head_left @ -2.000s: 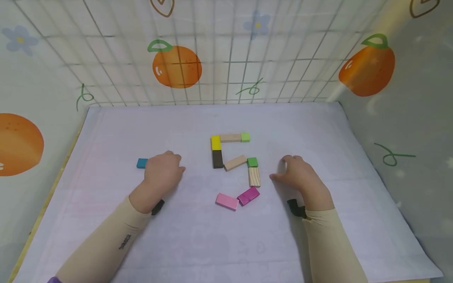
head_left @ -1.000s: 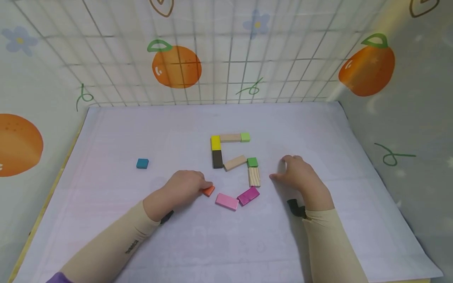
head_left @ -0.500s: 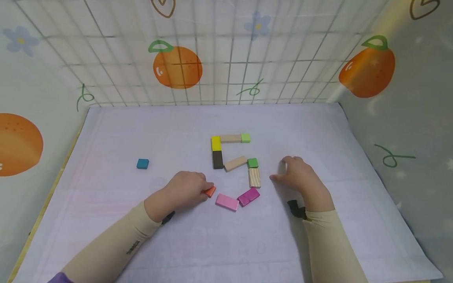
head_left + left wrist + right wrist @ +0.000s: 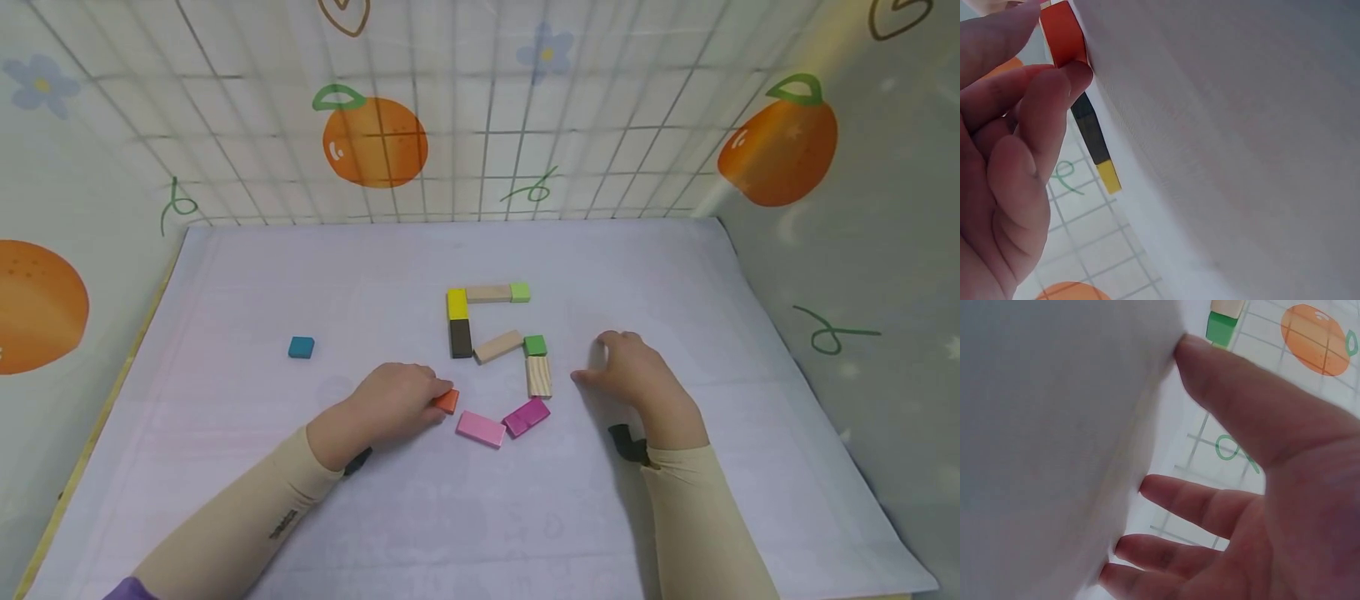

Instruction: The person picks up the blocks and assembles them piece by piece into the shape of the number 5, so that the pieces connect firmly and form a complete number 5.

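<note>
My left hand [image 4: 393, 404] pinches an orange block [image 4: 447, 402] on the white sheet, just left of a pink block [image 4: 482, 429]. In the left wrist view the orange block [image 4: 1064, 32] sits between thumb and fingers. A magenta block [image 4: 527, 417] touches the pink one's right end. Above it stand a striped wood block [image 4: 538, 377], a green block [image 4: 535, 345] and a slanted plain wood block [image 4: 498, 346]. A dark block [image 4: 461, 338], a yellow block [image 4: 457, 303], another wood block [image 4: 488, 293] and a light green block [image 4: 520, 292] follow on. My right hand [image 4: 637, 375] rests its fingertips on the sheet, holding nothing.
A blue block [image 4: 301, 347] lies apart on the left of the white sheet [image 4: 480, 517]. Behind the sheet rises a curtain with printed oranges [image 4: 375, 142] over a wire grid [image 4: 600, 133]. Side curtains stand left and right.
My left hand has come from beside the blue block toward the pink block, bringing the orange block into view. Lately the orange block has shifted and turned slightly. The right hand stays put.
</note>
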### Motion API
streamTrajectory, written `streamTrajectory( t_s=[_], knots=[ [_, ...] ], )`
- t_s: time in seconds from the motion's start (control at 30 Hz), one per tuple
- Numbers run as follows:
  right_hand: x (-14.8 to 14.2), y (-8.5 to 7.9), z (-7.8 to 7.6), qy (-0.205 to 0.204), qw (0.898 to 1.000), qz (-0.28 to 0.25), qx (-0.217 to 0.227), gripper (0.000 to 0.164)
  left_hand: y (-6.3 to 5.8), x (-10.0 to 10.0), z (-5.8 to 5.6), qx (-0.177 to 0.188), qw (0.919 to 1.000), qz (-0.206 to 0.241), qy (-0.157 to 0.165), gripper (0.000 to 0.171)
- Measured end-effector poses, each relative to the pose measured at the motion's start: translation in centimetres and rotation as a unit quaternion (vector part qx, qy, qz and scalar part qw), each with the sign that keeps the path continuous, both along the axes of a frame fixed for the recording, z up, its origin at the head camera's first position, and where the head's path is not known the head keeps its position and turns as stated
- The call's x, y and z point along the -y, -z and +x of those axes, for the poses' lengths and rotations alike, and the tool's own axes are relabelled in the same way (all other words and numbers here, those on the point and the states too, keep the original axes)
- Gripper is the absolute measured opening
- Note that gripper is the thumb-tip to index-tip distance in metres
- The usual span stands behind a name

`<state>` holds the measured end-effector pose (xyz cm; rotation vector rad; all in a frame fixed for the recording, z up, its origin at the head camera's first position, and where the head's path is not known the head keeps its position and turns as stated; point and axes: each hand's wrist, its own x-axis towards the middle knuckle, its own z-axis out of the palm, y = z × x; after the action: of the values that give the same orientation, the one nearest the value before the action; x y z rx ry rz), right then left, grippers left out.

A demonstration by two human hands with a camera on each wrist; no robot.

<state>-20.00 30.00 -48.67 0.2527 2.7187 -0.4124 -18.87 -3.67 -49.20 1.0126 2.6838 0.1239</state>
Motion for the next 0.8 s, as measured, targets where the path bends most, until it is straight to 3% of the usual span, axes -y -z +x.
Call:
streamTrajectory(
  t_s=[0.27, 0.43, 0.63, 0.8],
  knots=[
    [-0.12, 0.08, 0.01, -0.007, 1.0, 0.002, -0.007, 0.083, -0.12, -0.3, 0.09, -0.005, 1.0, -0.005, 0.005, 0.037],
    [-0.09, 0.14, -0.01, -0.005, 1.0, 0.002, -0.009, 0.083, -0.09, -0.29, 0.13, -0.01, 0.9999, 0.001, 0.012, 0.026],
    [-0.08, 0.12, 0.04, 0.001, 1.0, 0.002, -0.008, 0.083, -0.1, -0.41, 0.13, -0.002, 1.0, 0.005, -0.001, 0.011],
    [-0.07, 0.11, 0.04, -0.001, 1.0, 0.002, -0.008, 0.083, -0.2, -0.56, 0.21, 0.002, 0.9999, 0.004, -0.014, 0.017]
  ],
)
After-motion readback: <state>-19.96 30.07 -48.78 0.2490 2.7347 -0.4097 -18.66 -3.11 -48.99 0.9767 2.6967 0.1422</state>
